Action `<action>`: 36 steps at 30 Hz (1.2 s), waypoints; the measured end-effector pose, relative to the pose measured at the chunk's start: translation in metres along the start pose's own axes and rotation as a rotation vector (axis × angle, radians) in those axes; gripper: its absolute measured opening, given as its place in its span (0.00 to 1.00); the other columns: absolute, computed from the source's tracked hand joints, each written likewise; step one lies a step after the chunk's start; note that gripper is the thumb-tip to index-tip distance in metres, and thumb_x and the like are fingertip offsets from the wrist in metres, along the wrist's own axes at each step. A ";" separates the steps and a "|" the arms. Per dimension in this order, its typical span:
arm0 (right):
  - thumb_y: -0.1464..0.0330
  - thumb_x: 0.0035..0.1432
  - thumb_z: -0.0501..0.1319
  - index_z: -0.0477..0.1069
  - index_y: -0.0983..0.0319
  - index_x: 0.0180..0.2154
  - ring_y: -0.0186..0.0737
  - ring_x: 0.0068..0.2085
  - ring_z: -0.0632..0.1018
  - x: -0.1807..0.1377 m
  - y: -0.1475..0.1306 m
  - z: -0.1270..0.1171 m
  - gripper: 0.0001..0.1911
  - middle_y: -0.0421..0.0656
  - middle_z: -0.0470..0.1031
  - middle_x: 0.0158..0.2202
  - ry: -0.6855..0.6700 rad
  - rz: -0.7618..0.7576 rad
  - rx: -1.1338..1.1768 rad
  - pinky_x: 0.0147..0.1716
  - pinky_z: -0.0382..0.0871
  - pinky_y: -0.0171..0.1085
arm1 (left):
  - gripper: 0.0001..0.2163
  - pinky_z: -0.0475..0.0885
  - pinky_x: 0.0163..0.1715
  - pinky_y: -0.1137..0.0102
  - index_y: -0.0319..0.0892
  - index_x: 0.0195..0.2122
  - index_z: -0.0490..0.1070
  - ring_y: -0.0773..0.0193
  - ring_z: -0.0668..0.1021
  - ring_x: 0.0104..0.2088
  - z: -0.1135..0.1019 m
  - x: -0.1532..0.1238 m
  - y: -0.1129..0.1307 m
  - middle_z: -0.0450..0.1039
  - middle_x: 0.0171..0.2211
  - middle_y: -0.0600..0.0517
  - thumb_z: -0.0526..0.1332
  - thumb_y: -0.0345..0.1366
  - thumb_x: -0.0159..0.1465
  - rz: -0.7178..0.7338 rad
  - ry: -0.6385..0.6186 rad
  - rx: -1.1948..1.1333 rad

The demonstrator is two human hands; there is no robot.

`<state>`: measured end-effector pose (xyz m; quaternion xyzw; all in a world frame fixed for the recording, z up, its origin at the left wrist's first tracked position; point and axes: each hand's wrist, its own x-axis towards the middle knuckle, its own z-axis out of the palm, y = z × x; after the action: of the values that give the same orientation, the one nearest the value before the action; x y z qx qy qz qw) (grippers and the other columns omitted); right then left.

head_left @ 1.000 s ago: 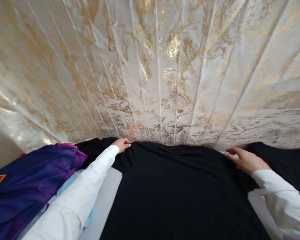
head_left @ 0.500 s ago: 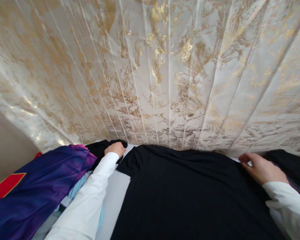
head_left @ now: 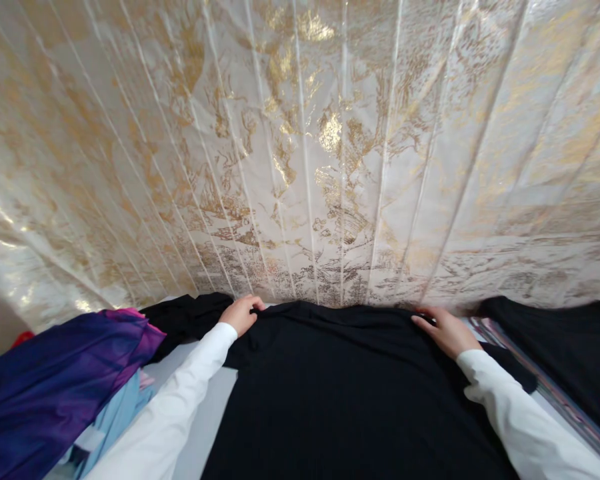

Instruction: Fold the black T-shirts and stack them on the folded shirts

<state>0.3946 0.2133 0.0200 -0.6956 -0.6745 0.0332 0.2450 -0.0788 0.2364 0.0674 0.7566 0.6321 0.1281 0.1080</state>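
A black garment (head_left: 340,393) lies spread flat in front of me on a pale surface. My left hand (head_left: 241,312) is closed on the garment's far left edge, fingers curled into the cloth. My right hand (head_left: 444,331) rests on the far right part of the same garment, fingers together and slightly blurred; I cannot see whether they pinch the cloth. Both arms wear white sleeves.
A cream hanging with gold print and vertical creases (head_left: 300,147) fills the view behind the garment. A purple-and-blue cloth (head_left: 55,393) over light blue fabric lies at the left. More black fabric (head_left: 560,353) lies at the right, over a striped edge.
My right hand has slid left along the garment's far edge. My left hand stayed at the far left edge and still grips it. The view shifted slightly.
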 end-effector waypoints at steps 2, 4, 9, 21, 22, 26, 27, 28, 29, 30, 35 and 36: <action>0.60 0.52 0.57 0.74 0.61 0.38 0.49 0.42 0.78 0.001 0.000 0.000 0.15 0.49 0.78 0.40 0.005 0.008 -0.008 0.42 0.70 0.41 | 0.11 0.72 0.43 0.59 0.40 0.48 0.68 0.59 0.74 0.44 -0.002 0.003 0.007 0.69 0.48 0.47 0.58 0.38 0.66 -0.019 -0.020 -0.003; 0.63 0.51 0.58 0.75 0.61 0.36 0.49 0.41 0.78 0.002 -0.002 -0.002 0.13 0.49 0.78 0.39 0.010 0.014 -0.015 0.41 0.70 0.41 | 0.13 0.73 0.42 0.60 0.40 0.49 0.67 0.59 0.75 0.43 -0.001 0.010 0.016 0.69 0.47 0.47 0.58 0.38 0.66 -0.047 -0.050 -0.020; 0.63 0.55 0.55 0.74 0.59 0.38 0.47 0.39 0.79 0.004 -0.018 -0.010 0.13 0.45 0.79 0.38 -0.013 0.027 -0.002 0.38 0.69 0.39 | 0.13 0.73 0.41 0.60 0.40 0.49 0.67 0.59 0.75 0.42 0.004 0.039 0.047 0.69 0.47 0.47 0.58 0.40 0.67 -0.116 -0.102 -0.021; 0.69 0.44 0.60 0.72 0.60 0.30 0.39 0.28 0.74 0.002 -0.022 -0.024 0.07 0.38 0.72 0.23 -0.207 -0.030 0.083 0.28 0.62 0.34 | 0.12 0.72 0.42 0.60 0.39 0.47 0.68 0.60 0.75 0.43 0.012 0.001 0.068 0.70 0.46 0.47 0.59 0.39 0.66 -0.084 -0.136 0.150; 0.70 0.44 0.59 0.71 0.59 0.30 0.38 0.27 0.73 0.001 -0.022 -0.027 0.07 0.37 0.70 0.22 -0.220 -0.049 0.098 0.27 0.61 0.33 | 0.12 0.72 0.42 0.59 0.39 0.47 0.68 0.59 0.75 0.43 0.010 -0.001 0.070 0.70 0.46 0.47 0.59 0.39 0.66 -0.085 -0.104 0.156; 0.70 0.44 0.58 0.70 0.60 0.29 0.36 0.27 0.70 -0.002 -0.026 -0.039 0.06 0.36 0.68 0.22 -0.297 -0.113 0.158 0.27 0.60 0.33 | 0.12 0.70 0.45 0.57 0.40 0.48 0.67 0.57 0.73 0.46 0.005 -0.006 0.097 0.68 0.49 0.47 0.59 0.37 0.65 -0.024 0.030 0.124; 0.70 0.43 0.58 0.70 0.60 0.28 0.36 0.27 0.70 -0.003 -0.027 -0.042 0.06 0.36 0.68 0.23 -0.315 -0.127 0.172 0.28 0.60 0.33 | 0.11 0.70 0.46 0.57 0.40 0.48 0.67 0.57 0.73 0.46 0.007 -0.006 0.110 0.68 0.49 0.47 0.59 0.36 0.66 0.020 0.043 0.097; 0.70 0.42 0.58 0.70 0.60 0.28 0.36 0.28 0.70 -0.004 -0.028 -0.045 0.06 0.37 0.69 0.25 -0.334 -0.141 0.187 0.28 0.60 0.32 | 0.11 0.69 0.47 0.56 0.40 0.48 0.68 0.57 0.73 0.46 0.010 -0.005 0.124 0.68 0.49 0.47 0.59 0.36 0.66 0.073 0.044 0.063; 0.71 0.42 0.58 0.70 0.60 0.28 0.35 0.29 0.69 -0.006 -0.029 -0.048 0.07 0.37 0.69 0.26 -0.354 -0.153 0.203 0.29 0.60 0.32 | 0.11 0.69 0.47 0.56 0.40 0.48 0.68 0.57 0.73 0.47 0.014 -0.003 0.140 0.68 0.49 0.47 0.59 0.36 0.66 0.129 0.033 0.025; 0.71 0.42 0.58 0.70 0.60 0.28 0.35 0.28 0.69 -0.008 -0.031 -0.051 0.07 0.37 0.69 0.27 -0.379 -0.161 0.218 0.28 0.60 0.32 | 0.10 0.69 0.47 0.57 0.40 0.47 0.68 0.58 0.73 0.46 0.020 0.000 0.156 0.69 0.48 0.47 0.58 0.37 0.66 0.181 0.015 -0.014; 0.73 0.41 0.59 0.69 0.61 0.26 0.31 0.22 0.65 -0.018 -0.035 -0.059 0.06 0.33 0.63 0.19 -0.550 -0.162 0.270 0.21 0.56 0.30 | 0.11 0.72 0.44 0.59 0.41 0.47 0.68 0.60 0.74 0.44 0.059 0.024 0.227 0.69 0.48 0.47 0.57 0.39 0.67 0.237 -0.101 -0.152; 0.73 0.40 0.60 0.70 0.61 0.26 0.31 0.22 0.65 -0.018 -0.034 -0.060 0.06 0.33 0.62 0.18 -0.574 -0.156 0.274 0.21 0.56 0.29 | 0.11 0.72 0.44 0.60 0.41 0.48 0.68 0.60 0.74 0.44 0.065 0.029 0.237 0.69 0.48 0.47 0.58 0.39 0.67 0.219 -0.124 -0.166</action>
<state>0.3839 0.1769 0.0805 -0.5647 -0.7567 0.2994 0.1378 0.1671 0.2224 0.0846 0.8158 0.5253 0.1439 0.1946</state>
